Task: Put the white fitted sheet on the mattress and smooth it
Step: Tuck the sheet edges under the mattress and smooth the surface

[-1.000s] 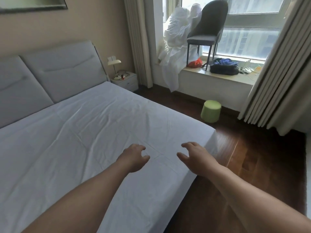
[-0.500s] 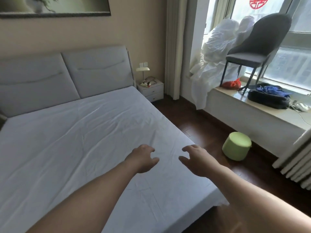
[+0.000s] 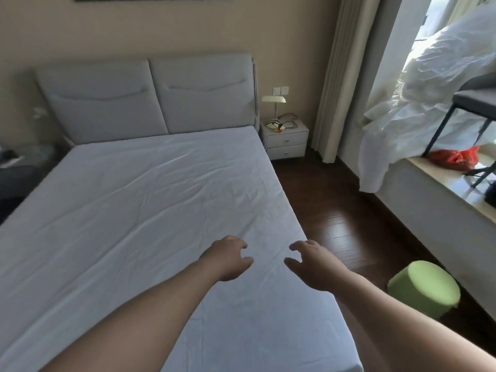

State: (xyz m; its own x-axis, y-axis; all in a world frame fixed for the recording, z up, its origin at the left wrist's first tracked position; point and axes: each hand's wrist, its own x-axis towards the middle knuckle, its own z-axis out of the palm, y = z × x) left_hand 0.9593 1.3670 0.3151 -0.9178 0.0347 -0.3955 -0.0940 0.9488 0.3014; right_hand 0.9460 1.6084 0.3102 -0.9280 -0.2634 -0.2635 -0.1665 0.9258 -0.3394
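The white fitted sheet (image 3: pixel 139 205) covers the whole mattress, with shallow creases running across its middle. My left hand (image 3: pixel 226 260) hovers over the sheet near the bed's right side, fingers loosely curled and holding nothing. My right hand (image 3: pixel 312 264) hovers beside it, close to the right edge of the bed, fingers also loosely curled and empty. Both forearms reach in from the lower edge of the view.
A grey padded headboard (image 3: pixel 150 100) stands at the back. A white nightstand (image 3: pixel 285 142) with a lamp sits right of the bed. A green round stool (image 3: pixel 424 288) stands on the dark wood floor. White bedding (image 3: pixel 418 103) and a chair occupy the window ledge.
The view has swung left, toward the headboard. Both hands keep the same loose pose above the sheet and now sit further up the bed's right side.
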